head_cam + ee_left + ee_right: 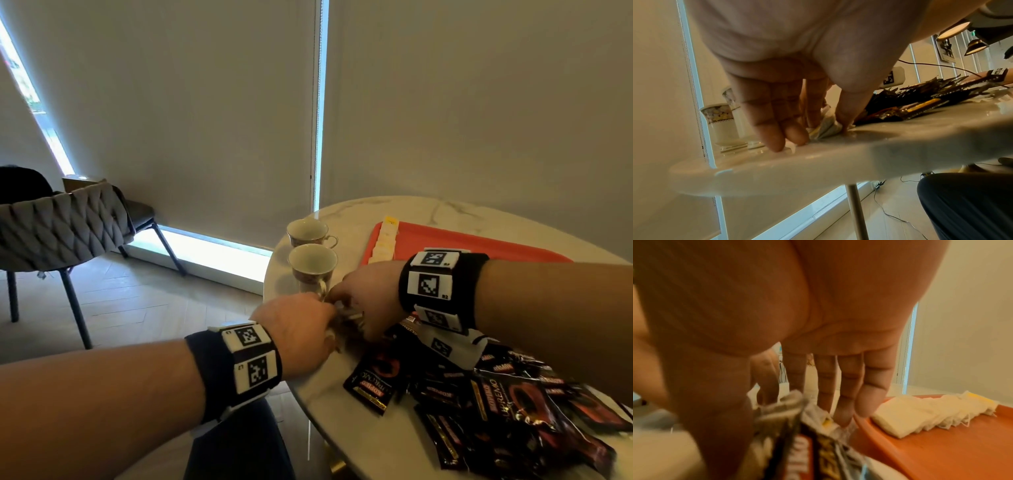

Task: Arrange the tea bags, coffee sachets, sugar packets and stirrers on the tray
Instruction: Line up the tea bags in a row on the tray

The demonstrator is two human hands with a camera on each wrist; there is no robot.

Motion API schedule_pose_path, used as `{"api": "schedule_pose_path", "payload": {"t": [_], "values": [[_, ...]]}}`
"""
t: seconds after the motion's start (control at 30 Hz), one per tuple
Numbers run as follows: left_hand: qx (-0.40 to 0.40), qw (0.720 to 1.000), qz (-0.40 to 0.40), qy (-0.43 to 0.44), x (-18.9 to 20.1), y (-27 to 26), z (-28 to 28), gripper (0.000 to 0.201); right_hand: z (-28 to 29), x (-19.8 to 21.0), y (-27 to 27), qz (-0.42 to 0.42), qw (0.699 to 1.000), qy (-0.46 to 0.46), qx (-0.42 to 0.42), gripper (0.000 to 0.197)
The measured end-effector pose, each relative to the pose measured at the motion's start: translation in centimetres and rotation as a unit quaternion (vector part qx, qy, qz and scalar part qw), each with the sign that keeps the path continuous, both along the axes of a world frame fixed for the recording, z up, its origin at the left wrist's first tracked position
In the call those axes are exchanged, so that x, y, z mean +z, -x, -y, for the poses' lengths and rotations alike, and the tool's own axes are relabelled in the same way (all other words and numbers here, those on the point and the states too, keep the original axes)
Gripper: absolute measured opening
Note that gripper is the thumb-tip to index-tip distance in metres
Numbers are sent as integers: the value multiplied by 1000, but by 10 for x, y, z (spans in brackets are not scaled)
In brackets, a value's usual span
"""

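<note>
Both hands meet over a small heap of white tea bags (344,317) near the table's left edge, beside the nearer cup. My left hand (330,334) pinches tea bags (825,128) between thumb and fingers, fingertips (777,142) pressed to the tabletop. My right hand (346,305) reaches down with straight fingers (844,415) and thumb either side of tea bags (783,404) that lie on a black coffee sachet (803,451). An orange tray (479,245) holds a row of tea bags (385,240) along its left side. Black coffee sachets (486,390) are piled at the front right.
Two patterned cups (313,267) (306,231) stand close behind the hands on the round marble table (329,411). The table edge (818,175) runs just under the left wrist. A grey woven chair (58,229) stands on the floor to the left.
</note>
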State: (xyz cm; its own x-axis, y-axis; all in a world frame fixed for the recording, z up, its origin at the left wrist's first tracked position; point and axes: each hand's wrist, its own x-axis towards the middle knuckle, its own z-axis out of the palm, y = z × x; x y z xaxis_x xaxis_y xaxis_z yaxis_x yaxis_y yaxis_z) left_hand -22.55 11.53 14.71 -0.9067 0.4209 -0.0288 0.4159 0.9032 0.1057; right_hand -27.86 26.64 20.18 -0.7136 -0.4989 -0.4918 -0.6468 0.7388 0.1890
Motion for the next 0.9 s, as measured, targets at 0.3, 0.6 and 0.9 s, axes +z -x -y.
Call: {"api": "schedule_pose_path", "payload": {"t": [0.3, 0.6, 0.9], "values": [[42, 993, 82, -74, 6, -5, 6, 30, -2, -11, -6, -4, 999, -11, 31, 82], [91, 975, 134, -152, 4, 0, 8, 46, -12, -5, 1, 20, 993, 118, -16, 56], [133, 940, 198, -245, 13, 2, 16, 20, -49, 25, 12, 30, 915, 380, -131, 39]]}}
